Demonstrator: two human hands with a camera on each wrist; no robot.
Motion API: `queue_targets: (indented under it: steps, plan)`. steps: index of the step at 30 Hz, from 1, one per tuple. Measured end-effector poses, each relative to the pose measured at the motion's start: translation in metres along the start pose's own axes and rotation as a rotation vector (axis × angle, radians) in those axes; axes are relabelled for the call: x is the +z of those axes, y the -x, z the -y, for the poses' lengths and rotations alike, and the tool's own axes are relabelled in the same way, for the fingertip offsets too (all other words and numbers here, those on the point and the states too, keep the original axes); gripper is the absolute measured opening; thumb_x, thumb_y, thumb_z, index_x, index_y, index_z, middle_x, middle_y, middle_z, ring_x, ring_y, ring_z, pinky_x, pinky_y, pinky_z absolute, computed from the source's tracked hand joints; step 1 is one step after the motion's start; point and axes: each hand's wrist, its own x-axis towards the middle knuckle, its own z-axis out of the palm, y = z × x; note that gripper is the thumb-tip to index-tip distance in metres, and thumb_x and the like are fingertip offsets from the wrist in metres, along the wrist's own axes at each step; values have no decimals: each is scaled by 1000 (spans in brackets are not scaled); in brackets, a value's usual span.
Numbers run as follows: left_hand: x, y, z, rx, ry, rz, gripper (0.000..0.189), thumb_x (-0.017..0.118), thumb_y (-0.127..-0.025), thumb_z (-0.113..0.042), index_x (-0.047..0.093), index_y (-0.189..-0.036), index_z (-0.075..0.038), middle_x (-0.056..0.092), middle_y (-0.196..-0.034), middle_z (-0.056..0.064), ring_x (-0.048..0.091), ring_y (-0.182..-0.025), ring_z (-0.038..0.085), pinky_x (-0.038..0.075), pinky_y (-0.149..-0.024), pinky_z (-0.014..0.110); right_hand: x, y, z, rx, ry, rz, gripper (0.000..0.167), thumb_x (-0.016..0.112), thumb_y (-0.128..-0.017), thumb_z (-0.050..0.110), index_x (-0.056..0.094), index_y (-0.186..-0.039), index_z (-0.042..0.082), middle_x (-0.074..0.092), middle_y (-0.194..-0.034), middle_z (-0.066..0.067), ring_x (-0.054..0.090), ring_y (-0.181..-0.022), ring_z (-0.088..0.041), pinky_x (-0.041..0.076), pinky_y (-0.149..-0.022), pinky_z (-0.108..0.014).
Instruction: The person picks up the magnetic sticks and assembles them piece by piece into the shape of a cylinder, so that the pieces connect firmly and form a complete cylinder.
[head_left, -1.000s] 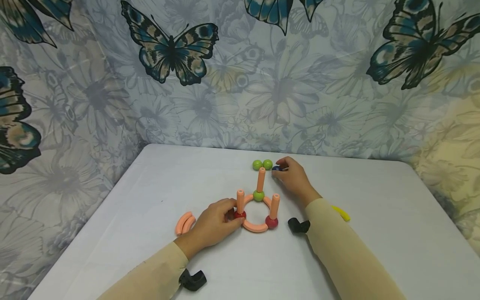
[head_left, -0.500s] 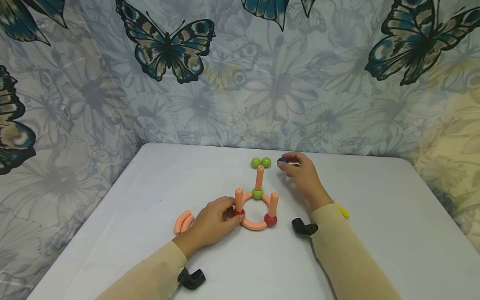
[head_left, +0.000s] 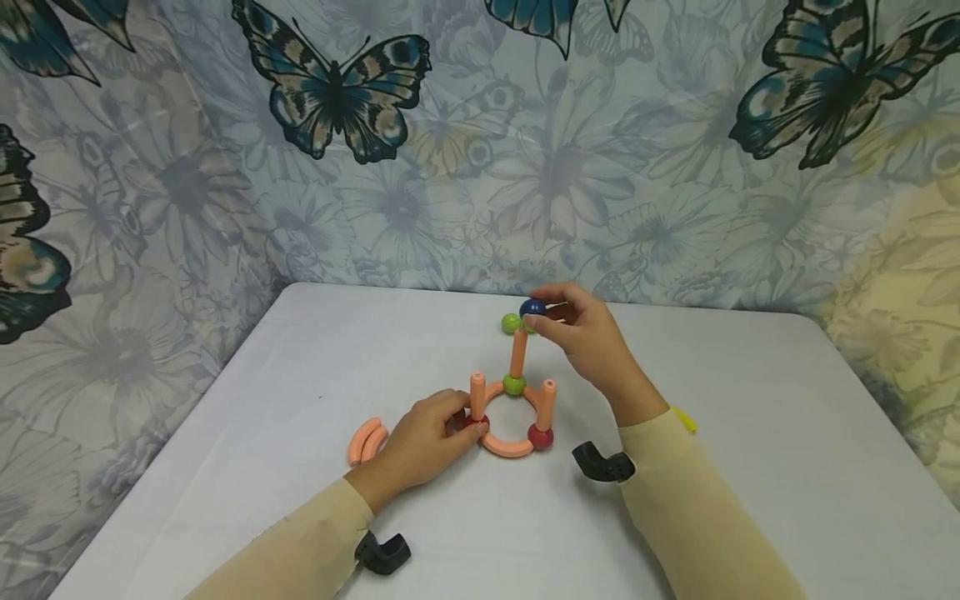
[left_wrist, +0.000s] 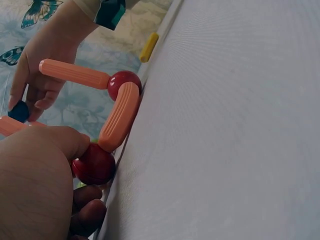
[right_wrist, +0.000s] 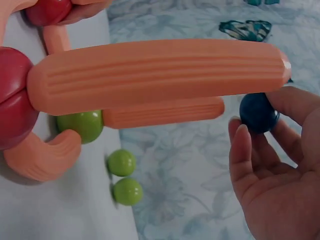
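Observation:
My right hand pinches a dark blue ball between thumb and fingertips. The ball is level with the top of the back upright orange rod, overlapping it closely in the head view. A ring of curved orange pieces lies on the table, joined by a green ball at the back and two red balls at the front. From each of these joints an orange rod stands up. With thumb and fingers, my left hand holds the left red ball; the right red ball is untouched.
Two loose green balls sit near the table's back edge. Two curved orange pieces lie left, beside my left wrist. A yellow piece shows past my right sleeve. Butterfly-patterned cloth hangs behind the white table.
My right hand first drew the blue ball right, away from the green balls, then lifted it and brought it left to the back rod's top. My left hand kept its hold.

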Motion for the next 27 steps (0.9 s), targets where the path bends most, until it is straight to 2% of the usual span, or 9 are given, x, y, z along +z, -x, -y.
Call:
queue_targets:
  steps: [10, 15, 20, 27]
  plan:
    - [0, 0, 0, 7, -1, -9, 9, 79, -104, -31, 73, -110, -30, 62, -89, -14, 58, -79, 8, 51, -68, 32, 13, -2, -4, 34, 34, 70, 35, 77, -106, 22, 68, -138, 10, 66, -132, -9, 66, -114, -29, 54, -90, -47]
    - [1, 0, 0, 29, -2, -21, 8, 79, -104, -31, 74, -110, -29, 62, -89, -14, 58, -79, 8, 51, -67, 32, 15, -1, -5, 32, 20, 72, 36, 77, -105, 22, 68, -138, 11, 65, -133, -8, 66, -114, -29, 54, -91, -49]
    - [2, 0, 1, 24, -6, -20, 7, 79, -104, -31, 74, -109, -29, 63, -88, -13, 58, -78, 8, 50, -66, 31, 15, -1, -7, 34, 3, 75, 39, 77, -105, 25, 66, -140, 10, 63, -134, -9, 65, -114, -29, 53, -91, -49]
    - [1, 0, 1, 16, -9, -11, 8, 78, -104, -32, 73, -109, -31, 63, -90, -13, 58, -78, 8, 51, -67, 31, 12, -5, -17, 22, -31, 34, 49, 64, -112, 41, 60, -145, 5, 62, -135, -13, 66, -112, -30, 56, -91, -48]
